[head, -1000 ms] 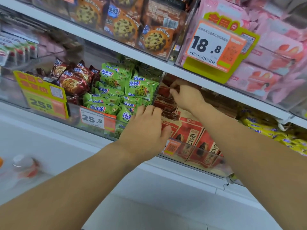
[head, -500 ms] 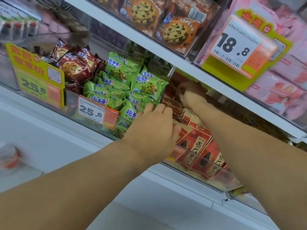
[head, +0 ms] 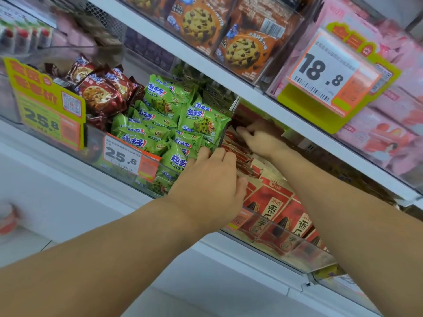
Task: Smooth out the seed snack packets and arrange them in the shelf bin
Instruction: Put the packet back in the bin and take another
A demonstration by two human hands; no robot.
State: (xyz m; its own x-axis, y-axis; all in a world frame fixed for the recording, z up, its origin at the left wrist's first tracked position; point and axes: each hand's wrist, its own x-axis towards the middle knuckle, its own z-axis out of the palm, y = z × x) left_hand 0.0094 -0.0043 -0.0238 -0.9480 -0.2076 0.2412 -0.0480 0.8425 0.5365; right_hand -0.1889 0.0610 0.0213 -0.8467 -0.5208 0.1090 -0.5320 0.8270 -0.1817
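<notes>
on the middle shelf: a clear shelf bin (head: 295, 252) holds red seed snack packets (head: 272, 202), stacked in a row running front to back.
neighbouring bin: green cookie packs (head: 158, 124) fill the compartment just left of the red packets; brown cookie packs (head: 100, 92) lie further left.
left hand (head: 210, 186): palm down at the bin's front, fingers together and bent over the packet tops, pressing on them.
right hand (head: 261, 138): deeper in the bin, fingers curled onto the rear packets; whether it pinches one i cannot tell.
price tag (head: 123, 156): reads 25.8.
</notes>
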